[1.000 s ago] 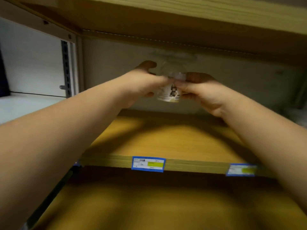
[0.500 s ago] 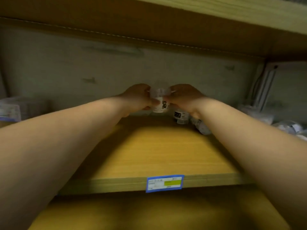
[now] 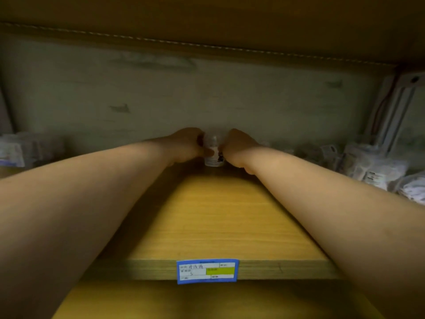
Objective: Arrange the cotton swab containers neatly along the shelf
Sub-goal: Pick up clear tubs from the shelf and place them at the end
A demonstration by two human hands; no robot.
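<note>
Both arms reach deep into the wooden shelf (image 3: pixel 213 217), all the way to the grey back wall (image 3: pixel 207 93). The left hand (image 3: pixel 187 143) and right hand (image 3: pixel 236 146) are wrapped around a small clear cotton swab container (image 3: pixel 213 153) from either side, fingers curled on it, so both are gripping the same thing. The container stands upright at the very back of the shelf, right up by the wall; its base looks to be on the board, though it's pretty dim and blurry back there. It's got a white label with a little dark picture on it. Off to the right there's a heap of clear plastic packets (image 3: pixel 377 166), and another blurry pack (image 3: pixel 13 150) at the far left. A blue and yellow price tag (image 3: pixel 207 271) sits on the shelf's front edge.
</note>
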